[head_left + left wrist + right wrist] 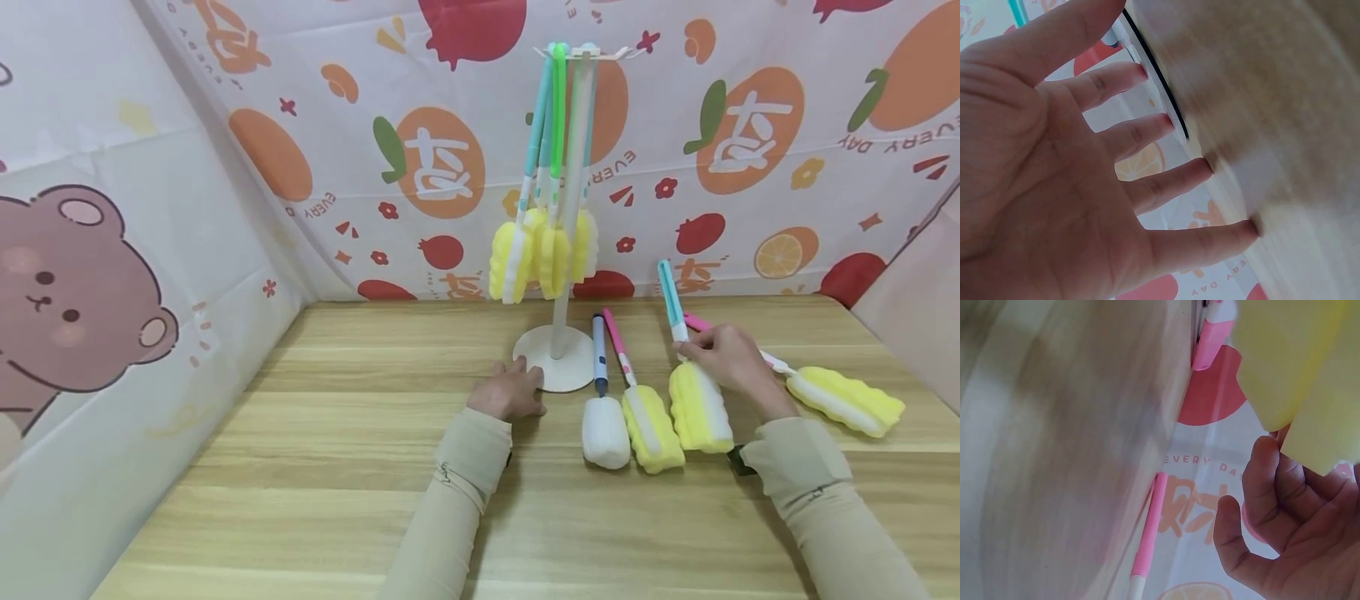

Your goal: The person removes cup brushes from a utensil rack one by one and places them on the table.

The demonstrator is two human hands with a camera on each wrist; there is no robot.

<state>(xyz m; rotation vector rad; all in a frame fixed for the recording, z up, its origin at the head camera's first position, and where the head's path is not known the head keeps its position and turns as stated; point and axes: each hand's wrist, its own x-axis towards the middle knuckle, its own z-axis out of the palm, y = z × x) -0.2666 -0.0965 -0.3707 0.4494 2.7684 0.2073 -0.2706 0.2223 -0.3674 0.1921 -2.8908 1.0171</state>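
My right hand pinches a sponge bottle brush with a teal handle near the top of its yellow-and-white head. The right wrist view shows this yellow sponge tilted above the fingers, off the wooden surface. My left hand rests by the round white base of a rack, its fingers spread and fingertips right at the base's edge. From the rack's top hooks hang several sponge brushes with teal and green handles.
Left of my right hand lie a white-headed brush with a blue handle and a yellow sponge brush with a pink handle. Another pink-handled brush lies at the right. A printed cloth stands behind the wooden table.
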